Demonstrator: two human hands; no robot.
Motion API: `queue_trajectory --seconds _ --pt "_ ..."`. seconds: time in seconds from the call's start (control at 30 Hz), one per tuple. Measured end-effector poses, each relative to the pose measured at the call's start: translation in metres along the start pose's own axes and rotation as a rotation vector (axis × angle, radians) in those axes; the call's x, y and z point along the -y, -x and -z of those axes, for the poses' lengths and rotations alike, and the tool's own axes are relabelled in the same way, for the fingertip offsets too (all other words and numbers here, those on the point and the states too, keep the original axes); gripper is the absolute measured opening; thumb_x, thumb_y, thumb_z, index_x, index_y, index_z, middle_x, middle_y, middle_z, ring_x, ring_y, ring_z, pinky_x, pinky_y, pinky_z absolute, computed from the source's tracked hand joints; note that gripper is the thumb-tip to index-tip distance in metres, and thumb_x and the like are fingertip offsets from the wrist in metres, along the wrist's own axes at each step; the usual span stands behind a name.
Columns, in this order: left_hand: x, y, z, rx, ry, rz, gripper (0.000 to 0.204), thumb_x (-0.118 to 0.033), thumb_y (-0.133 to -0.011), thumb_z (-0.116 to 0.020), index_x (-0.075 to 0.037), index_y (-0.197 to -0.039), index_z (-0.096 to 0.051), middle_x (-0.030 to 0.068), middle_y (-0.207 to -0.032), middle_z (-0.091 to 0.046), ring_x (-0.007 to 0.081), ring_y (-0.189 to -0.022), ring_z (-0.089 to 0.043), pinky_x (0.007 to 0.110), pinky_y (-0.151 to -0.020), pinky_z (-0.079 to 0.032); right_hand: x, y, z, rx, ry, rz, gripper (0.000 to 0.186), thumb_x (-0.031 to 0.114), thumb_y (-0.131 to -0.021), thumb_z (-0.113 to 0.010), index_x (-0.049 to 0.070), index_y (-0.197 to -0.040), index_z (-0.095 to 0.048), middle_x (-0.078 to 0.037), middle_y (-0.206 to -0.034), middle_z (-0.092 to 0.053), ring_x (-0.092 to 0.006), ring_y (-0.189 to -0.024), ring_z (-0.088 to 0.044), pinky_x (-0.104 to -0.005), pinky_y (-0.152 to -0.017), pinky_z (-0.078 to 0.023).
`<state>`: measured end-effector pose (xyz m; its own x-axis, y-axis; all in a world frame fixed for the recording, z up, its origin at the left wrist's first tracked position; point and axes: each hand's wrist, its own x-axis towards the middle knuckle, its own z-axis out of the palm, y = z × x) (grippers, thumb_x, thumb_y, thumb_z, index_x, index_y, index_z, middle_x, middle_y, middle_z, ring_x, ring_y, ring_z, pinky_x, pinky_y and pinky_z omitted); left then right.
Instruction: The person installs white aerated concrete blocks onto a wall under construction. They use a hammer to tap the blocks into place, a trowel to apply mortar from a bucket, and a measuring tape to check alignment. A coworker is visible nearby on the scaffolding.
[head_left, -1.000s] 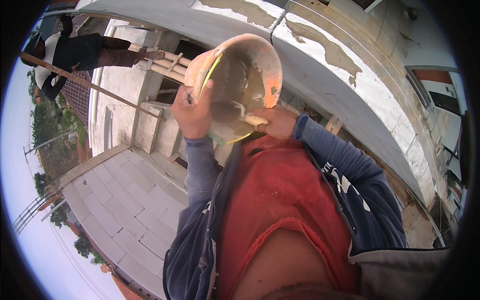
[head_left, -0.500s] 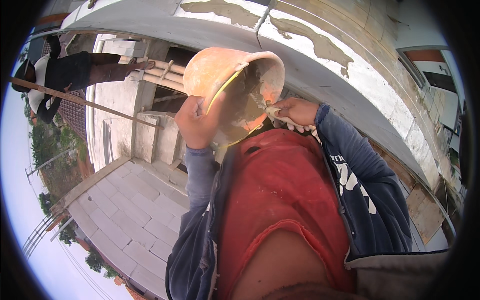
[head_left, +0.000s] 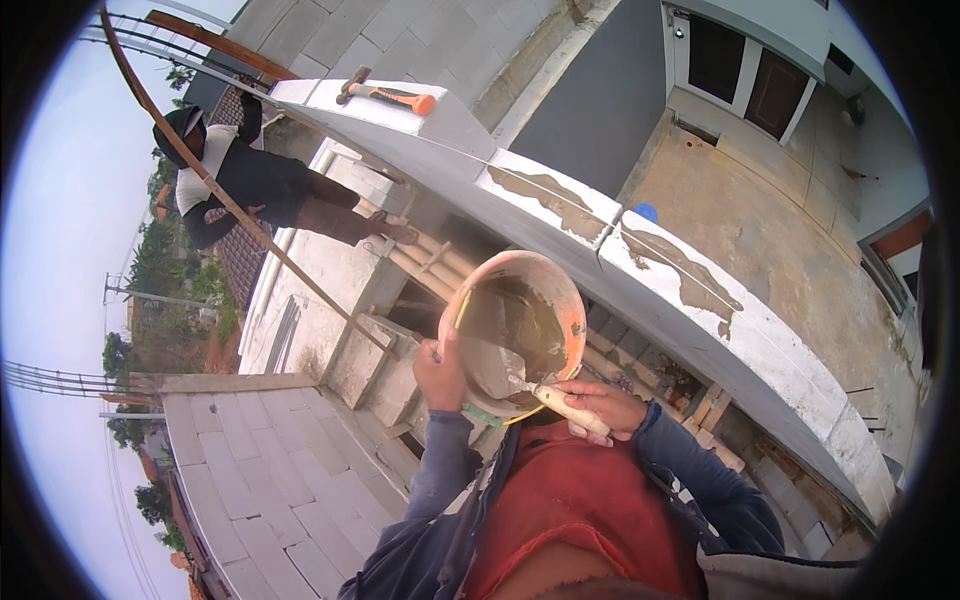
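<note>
An orange, cement-stained bucket [head_left: 572,300] is in front of my red shirt, its mouth facing up toward me. Wet grey mortar [head_left: 525,315] lies inside. My left hand [head_left: 441,375] is closed on the bucket's left rim, beside the yellow handle [head_left: 463,309]. In my right hand [head_left: 608,407] is a trowel [head_left: 572,411], gripped by its pale, mortar-crusted handle at the near rim. The trowel's blade [head_left: 490,368] reaches into the bucket over the mortar.
A white block wall [head_left: 700,340] runs diagonally past the bucket, with mortar patches [head_left: 690,275] and a taut string on top. A hammer [head_left: 390,98] lies at its far end. At left, another person [head_left: 270,185] stands on bamboo poles [head_left: 430,262] beside a long wooden pole [head_left: 250,225].
The bucket, tipped on its side before, now stands more upright. The trowel's blade has come into sight inside it. My view has shifted, showing more of the wall and the hammer.
</note>
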<state>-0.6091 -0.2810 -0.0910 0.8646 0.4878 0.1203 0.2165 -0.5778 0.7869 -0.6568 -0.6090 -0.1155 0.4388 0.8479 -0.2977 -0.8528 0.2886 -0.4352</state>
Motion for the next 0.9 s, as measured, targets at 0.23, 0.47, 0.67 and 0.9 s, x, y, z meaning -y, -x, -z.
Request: queue_trajectory --seconds 0.23,0.47,0.67,0.9 --pt "0.081 0.001 -0.005 -0.026 -0.01 0.265 0.04 -0.035 -0.094 -0.084 0.0 -0.084 -0.066 -0.0022 -0.075 -0.058 0.0084 -0.069 -0.048 0.03 -0.063 -0.041 0.027 0.117 -0.001 -0.484 0.345 0.347 0.056 0.02 -0.104 -0.067 0.003 -0.154 -0.051 -0.007 -0.087 -0.068 -0.0169 -0.068 -0.066 -0.0314 -0.063 -0.054" --pt "0.132 0.002 -0.041 -0.01 -0.169 0.284 0.047 -0.037 -0.09 -0.084 0.005 -0.08 -0.065 0.0073 -0.072 -0.058 0.0152 -0.069 -0.05 0.04 -0.065 -0.045 0.029 0.21 0.018 -1.143 1.383 0.593 0.062 0.008 -0.083 -0.079 0.002 -0.143 -0.064 -0.019 -0.103 -0.071 -0.0371 -0.084 -0.072 -0.043 -0.076 -0.057" --pt "0.117 -0.009 -0.061 0.016 -0.02 0.348 0.047 -0.035 -0.091 -0.084 0.005 -0.079 -0.062 0.007 -0.077 -0.06 0.0159 -0.072 -0.051 0.039 -0.066 -0.046 -0.018 0.216 0.058 -1.514 1.705 0.518 0.058 -0.002 -0.084 -0.076 0.018 -0.138 -0.072 -0.013 -0.092 -0.061 -0.0322 -0.076 -0.067 -0.0406 -0.065 -0.054" --pt "0.141 -0.02 -0.064 0.041 0.047 0.394 0.042 -0.031 -0.092 -0.085 0.004 -0.082 -0.062 0.006 -0.082 -0.06 0.0148 -0.076 -0.052 0.038 -0.067 -0.046 -0.088 0.218 0.084 -1.551 1.759 0.448 0.057 0.008 -0.084 -0.083 0.031 -0.134 -0.073 -0.011 -0.095 -0.063 -0.031 -0.075 -0.068 -0.0444 -0.06 -0.054"
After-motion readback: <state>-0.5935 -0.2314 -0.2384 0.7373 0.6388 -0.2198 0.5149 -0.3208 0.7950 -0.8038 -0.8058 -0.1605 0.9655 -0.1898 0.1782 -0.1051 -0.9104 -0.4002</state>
